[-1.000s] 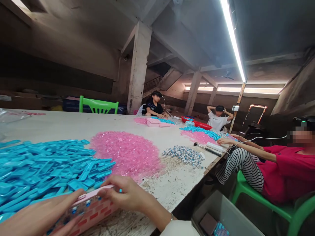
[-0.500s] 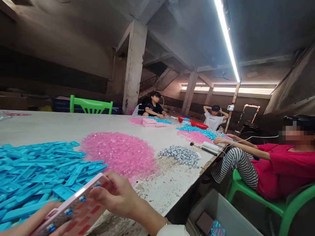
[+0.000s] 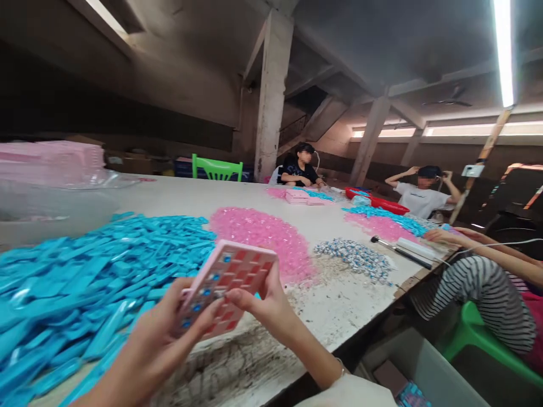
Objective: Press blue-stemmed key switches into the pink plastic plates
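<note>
The person's left hand (image 3: 148, 345) and right hand (image 3: 265, 302) both grip a flat pink plastic tray with red cells and small blue pieces (image 3: 224, 285), holding it tilted up above the near edge of the worn white table (image 3: 339, 311). The left hand's fingers curl around the tray's lower left side; the right hand pinches its lower right edge.

Just left of and behind the tray spreads a big heap of bright blue plastic strips (image 3: 93, 271), reaching the near left corner of the view. Beyond the tray lies a pile of small translucent pink pieces (image 3: 263, 232), and to its right a smaller pile of blue-and-white wrapped pieces (image 3: 354, 257). At the far left stands a clear plastic tub (image 3: 59, 200) with a stack of pale pink trays (image 3: 51, 158) behind it.

On the right a seated person in striped trousers (image 3: 483, 294) rests a hand on the table's edge. Two more people sit at the far end, near a red basin (image 3: 379, 202) and an empty green plastic chair (image 3: 217, 168).
</note>
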Demonstrator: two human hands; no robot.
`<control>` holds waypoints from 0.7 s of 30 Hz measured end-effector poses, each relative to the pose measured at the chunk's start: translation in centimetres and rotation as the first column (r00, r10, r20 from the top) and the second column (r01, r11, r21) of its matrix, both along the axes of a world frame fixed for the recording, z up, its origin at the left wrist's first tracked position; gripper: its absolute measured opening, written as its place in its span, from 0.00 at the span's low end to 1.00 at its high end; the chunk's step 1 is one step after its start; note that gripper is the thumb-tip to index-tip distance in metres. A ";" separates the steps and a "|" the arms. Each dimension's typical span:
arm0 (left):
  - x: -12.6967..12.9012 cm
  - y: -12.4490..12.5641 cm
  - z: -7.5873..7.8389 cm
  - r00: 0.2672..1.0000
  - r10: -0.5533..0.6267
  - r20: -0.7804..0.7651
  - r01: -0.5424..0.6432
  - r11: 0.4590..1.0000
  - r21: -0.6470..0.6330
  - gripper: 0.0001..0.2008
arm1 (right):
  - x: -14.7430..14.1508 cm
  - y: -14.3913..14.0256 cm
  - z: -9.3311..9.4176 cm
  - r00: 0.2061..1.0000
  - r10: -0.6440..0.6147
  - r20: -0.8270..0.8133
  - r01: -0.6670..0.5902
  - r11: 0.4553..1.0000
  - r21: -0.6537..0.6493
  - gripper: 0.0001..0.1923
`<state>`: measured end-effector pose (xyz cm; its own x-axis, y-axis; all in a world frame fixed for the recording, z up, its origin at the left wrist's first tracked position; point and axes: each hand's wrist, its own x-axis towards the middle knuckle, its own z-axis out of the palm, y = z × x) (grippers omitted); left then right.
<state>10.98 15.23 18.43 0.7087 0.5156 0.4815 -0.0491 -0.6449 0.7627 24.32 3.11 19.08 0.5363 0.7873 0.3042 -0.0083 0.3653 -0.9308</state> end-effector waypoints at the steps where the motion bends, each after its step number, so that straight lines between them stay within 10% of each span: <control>1: 0.1 -0.9 0.4 1.000 -0.015 0.005 0.015 1.000 -0.007 0.14 | -0.2 0.0 0.1 0.997 0.046 -0.062 -0.046 0.999 0.009 0.36; 9: 0.4 -4.3 1.8 0.990 -0.077 0.119 0.111 0.945 -0.309 0.15 | -0.5 -0.7 0.3 0.985 0.112 -0.134 -0.103 0.992 0.071 0.38; 21: 1.8 -5.7 2.7 0.991 -0.024 0.135 0.064 0.952 -0.300 0.12 | -0.3 0.0 -0.2 0.996 -0.015 -0.082 0.025 0.992 0.125 0.32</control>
